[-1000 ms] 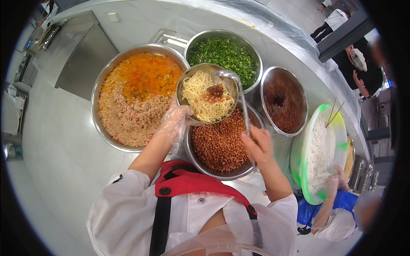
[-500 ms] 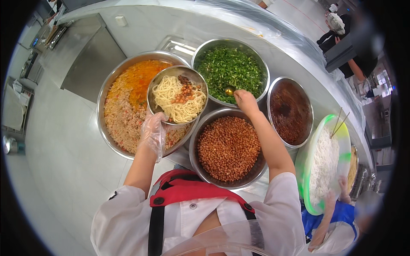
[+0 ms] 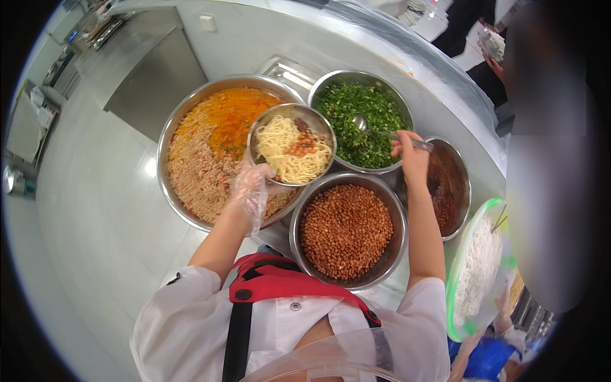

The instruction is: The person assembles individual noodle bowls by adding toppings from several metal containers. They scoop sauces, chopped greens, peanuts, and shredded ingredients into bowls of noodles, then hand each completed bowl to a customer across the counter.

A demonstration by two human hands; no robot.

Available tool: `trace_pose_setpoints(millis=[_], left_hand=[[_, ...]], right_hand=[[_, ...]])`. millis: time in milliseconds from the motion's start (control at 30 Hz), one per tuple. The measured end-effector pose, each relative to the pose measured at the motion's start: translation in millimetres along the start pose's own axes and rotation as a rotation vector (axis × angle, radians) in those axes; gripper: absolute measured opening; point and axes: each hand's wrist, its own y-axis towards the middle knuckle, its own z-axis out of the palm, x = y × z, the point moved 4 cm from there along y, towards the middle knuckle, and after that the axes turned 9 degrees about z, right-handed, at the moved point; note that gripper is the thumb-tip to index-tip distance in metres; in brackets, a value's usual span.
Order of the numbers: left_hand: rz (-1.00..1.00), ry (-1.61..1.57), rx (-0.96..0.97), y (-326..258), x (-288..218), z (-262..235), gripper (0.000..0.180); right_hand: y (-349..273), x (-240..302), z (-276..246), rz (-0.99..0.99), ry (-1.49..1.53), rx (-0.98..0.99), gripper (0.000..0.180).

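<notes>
My left hand (image 3: 249, 188), in a clear plastic glove, is closed on the near left rim of a steel bowl (image 3: 323, 123). Pale noodles (image 3: 280, 153) lie inside, topped with reddish-brown nuts or beans (image 3: 303, 144) and a dark spot of sauce. Tilted slightly, the bowl is held above the right part of a wide steel basin (image 3: 163, 159) of minced filling and orange oil. My right hand (image 3: 412, 153) grips the handle of a metal spoon (image 3: 361, 122). Its round head is at the chopped greens (image 3: 375, 102) in another steel basin; whether it carries anything is unclear.
Closest to me is a steel basin (image 3: 402, 223) of reddish-brown nuts or beans. Right of it stands a basin of dark sauce (image 3: 442, 210), partly behind my forearm. Beyond are a green-rimmed tub (image 3: 453, 305) of white noodles and a co-worker's gloved arm (image 3: 503, 312). A low wall curves behind.
My right hand has lifted and shifted right, tipping the spoon so its handle shows, its head now farther in over the greens. The view has shifted; my left hand still holds the noodle bowl.
</notes>
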Motion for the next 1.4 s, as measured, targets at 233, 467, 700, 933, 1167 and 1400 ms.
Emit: trace_pose_setpoints(millis=[233,467,700,933,1167,1400], left_hand=[[-0.029,-0.059,-0.058,-5.3,3.8,-2.7,0.085],[0.018,-0.139,-0.205,-43.8,-27.9,-57.0,0.083],[0.168,-0.176,-0.430,-91.7,-64.5,-139.7,0.077],[0.382,-0.169,-0.567,-125.5,-98.4,-195.1,0.077],[0.388,-0.185,-0.544,-117.8,-102.1,-206.7,0.074],[0.241,-0.054,-0.500,-83.4,-100.8,-185.9,0.072]], right_hand=[[-117.8,73.4,51.9,-0.987,-0.483,0.253,0.017],[-105.9,85.1,143.3,-0.888,-0.154,0.340,0.013],[-23.7,1.9,298.9,-0.179,0.091,0.547,0.020],[-42.3,-28.2,374.9,-0.357,-0.227,0.632,0.021],[-23.4,-9.9,353.5,0.024,-0.057,0.584,0.023],[-34.2,81.4,287.7,0.066,0.128,0.514,0.021]])
